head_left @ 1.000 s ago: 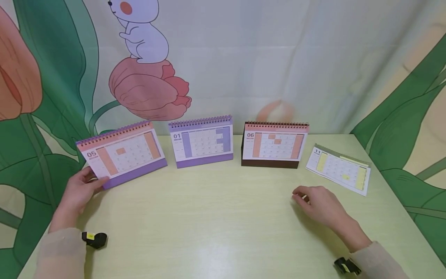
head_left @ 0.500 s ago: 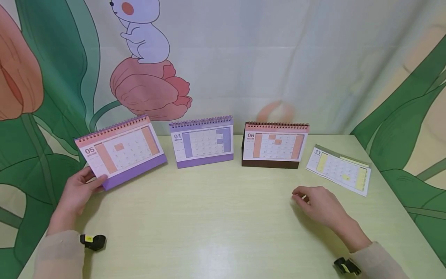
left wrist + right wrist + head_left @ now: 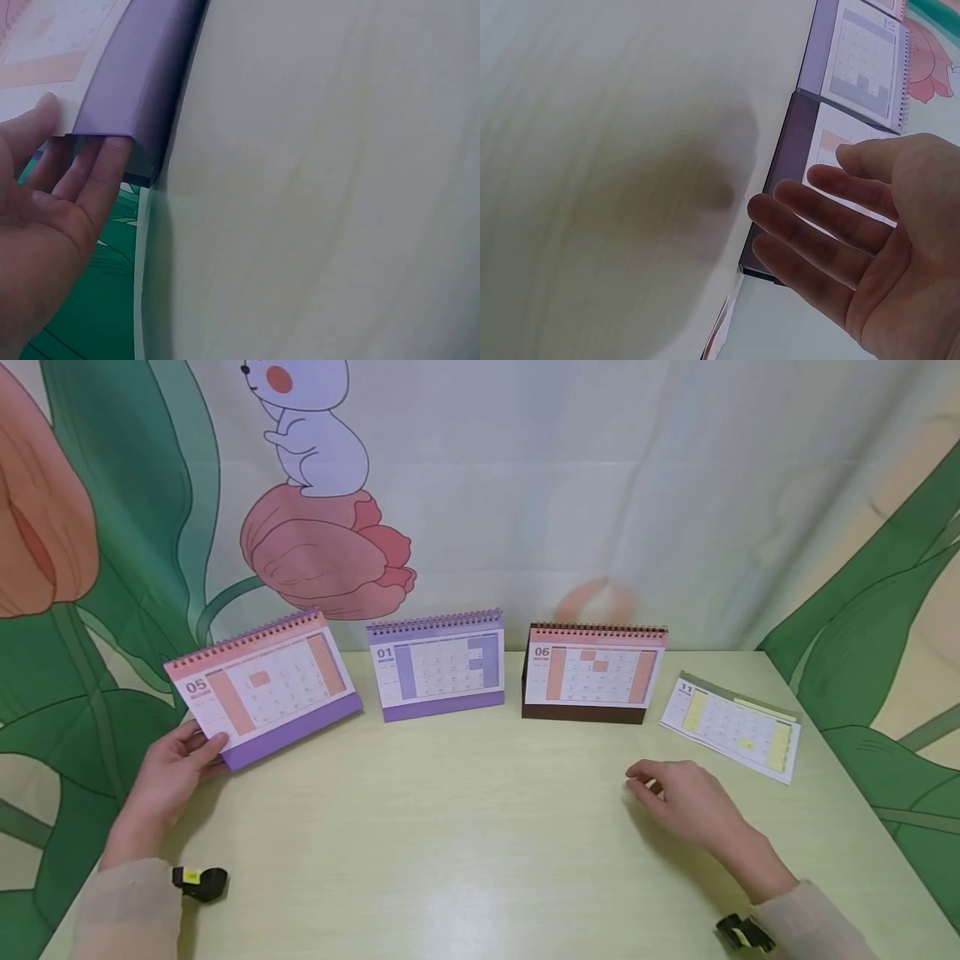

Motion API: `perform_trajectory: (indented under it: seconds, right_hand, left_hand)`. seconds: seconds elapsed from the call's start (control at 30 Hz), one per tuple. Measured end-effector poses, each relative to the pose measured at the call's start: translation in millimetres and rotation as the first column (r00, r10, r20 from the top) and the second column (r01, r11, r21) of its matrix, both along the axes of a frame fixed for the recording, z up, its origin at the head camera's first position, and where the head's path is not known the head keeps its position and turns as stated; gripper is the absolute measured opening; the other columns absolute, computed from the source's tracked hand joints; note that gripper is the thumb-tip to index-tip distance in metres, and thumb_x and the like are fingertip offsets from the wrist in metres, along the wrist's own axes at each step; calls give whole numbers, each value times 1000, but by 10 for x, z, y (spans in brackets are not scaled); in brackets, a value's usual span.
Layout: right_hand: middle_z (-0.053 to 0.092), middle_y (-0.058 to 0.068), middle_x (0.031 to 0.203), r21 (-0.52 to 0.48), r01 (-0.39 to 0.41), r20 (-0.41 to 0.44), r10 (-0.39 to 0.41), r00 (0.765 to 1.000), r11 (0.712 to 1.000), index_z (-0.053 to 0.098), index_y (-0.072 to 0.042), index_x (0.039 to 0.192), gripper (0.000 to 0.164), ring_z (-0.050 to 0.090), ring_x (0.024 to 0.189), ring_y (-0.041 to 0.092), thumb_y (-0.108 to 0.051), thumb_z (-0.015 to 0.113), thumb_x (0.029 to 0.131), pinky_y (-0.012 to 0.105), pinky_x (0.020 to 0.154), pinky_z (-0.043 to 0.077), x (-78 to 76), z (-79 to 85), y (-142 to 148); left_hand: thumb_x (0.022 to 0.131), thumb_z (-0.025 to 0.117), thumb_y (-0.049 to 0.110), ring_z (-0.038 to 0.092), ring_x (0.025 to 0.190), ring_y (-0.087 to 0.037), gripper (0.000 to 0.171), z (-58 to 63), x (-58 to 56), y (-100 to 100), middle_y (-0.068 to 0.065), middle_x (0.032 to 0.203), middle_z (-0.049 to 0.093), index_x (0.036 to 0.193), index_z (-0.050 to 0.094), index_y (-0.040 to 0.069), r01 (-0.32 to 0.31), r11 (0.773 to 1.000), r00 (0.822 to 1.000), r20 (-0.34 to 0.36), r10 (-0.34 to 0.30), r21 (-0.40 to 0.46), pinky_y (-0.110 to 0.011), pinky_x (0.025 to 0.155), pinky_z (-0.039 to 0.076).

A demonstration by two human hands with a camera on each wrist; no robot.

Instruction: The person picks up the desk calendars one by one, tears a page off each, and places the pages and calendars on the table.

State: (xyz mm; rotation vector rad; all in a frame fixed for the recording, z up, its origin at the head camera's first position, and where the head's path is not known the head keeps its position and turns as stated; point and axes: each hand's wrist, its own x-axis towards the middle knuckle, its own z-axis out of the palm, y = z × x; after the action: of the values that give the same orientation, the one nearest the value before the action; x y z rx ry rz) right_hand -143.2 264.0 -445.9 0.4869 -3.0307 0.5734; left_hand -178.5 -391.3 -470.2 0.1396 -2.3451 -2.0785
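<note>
At the left of the head view stands a spiral desk calendar (image 3: 262, 685) with a purple base and pink page marked 05. My left hand (image 3: 167, 772) grips its lower left corner. In the left wrist view the thumb (image 3: 43, 120) lies on the page while the fingers (image 3: 105, 176) reach into the base's open end. My right hand (image 3: 686, 797) hovers over the table with loosely bent fingers and holds nothing. Nearest to it are a dark-based calendar (image 3: 595, 672) marked 06 and a low-lying yellow-green calendar (image 3: 731, 724) marked 11.
A purple calendar (image 3: 437, 664) marked 01 stands between those marked 05 and 06. All are on a pale wood-grain table (image 3: 420, 827). Behind rises a curtain (image 3: 510, 485) printed with flowers and a white animal.
The calendar marked 05 has tipped slightly, its spiral edge shifting up and left in my left hand's grip. My right hand has stayed nearly still.
</note>
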Motion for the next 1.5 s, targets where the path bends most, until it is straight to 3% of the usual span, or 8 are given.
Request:
perform_trajectory:
  seconds: [0.13,0.4,0.67,0.83,0.97,1.2,1.3,1.5]
  right_hand:
    - [75,1,101,-9,1,4,-1,1000,1000,73,-13,109,21,68,80,10,-26,64,95,35,71,56,-6,-14,-33]
    - [73,4,111,-23,-10,-34,9,999,1000,70,-13,115,25,69,83,12,-25,65,95,38,75,57,-21,5,-79]
    - [69,4,122,-19,-46,-106,44,993,999,65,-15,123,32,70,96,21,-29,64,95,43,80,57,-33,50,-158]
    - [67,6,125,-8,-49,-146,47,988,999,63,-14,126,34,69,99,25,-29,64,95,44,79,57,-26,93,-206]
    - [64,10,130,-6,-40,-165,38,986,999,60,-13,129,38,66,111,29,-29,64,95,48,85,57,-30,112,-232]
    - [47,16,149,4,-67,-166,66,984,998,50,-14,141,52,53,130,36,-29,66,94,53,94,53,-67,134,-334]
    - [40,15,154,4,-92,-195,91,976,996,46,-15,146,58,49,134,37,-27,68,93,53,95,52,-71,159,-405]
    - [33,16,158,30,-155,-259,157,953,988,39,-15,151,67,44,138,37,-26,69,92,52,105,46,-52,181,-553]
  left_hand:
    - [97,61,20,67,87,4,54,32,43,7,22,103,68,147,41,8,-22,999,999,-40,23,29,-19,69,58]
    - [96,63,24,66,87,5,62,136,158,34,23,107,65,150,38,7,-50,999,998,-37,49,-5,-17,70,57]
    - [94,65,25,65,87,6,60,276,303,30,25,108,62,148,42,10,-73,990,997,-29,70,-118,-16,70,57]
    - [95,64,23,66,86,5,58,361,400,38,26,107,64,147,42,8,-42,989,999,-35,37,-144,-17,70,57]
    - [95,64,18,67,88,4,57,414,446,107,25,108,66,147,43,8,9,991,997,-75,-19,-130,-18,70,58]
    - [96,59,4,71,89,-3,47,463,523,281,15,113,71,141,50,9,136,990,972,-193,-138,-20,-22,69,59]
    - [96,58,1,72,88,-5,46,490,555,350,13,114,71,141,49,6,163,986,960,-224,-166,-34,-23,69,59]
    - [97,57,2,71,88,-6,45,532,565,528,13,114,71,140,48,1,171,981,955,-229,-187,-91,-24,69,59]
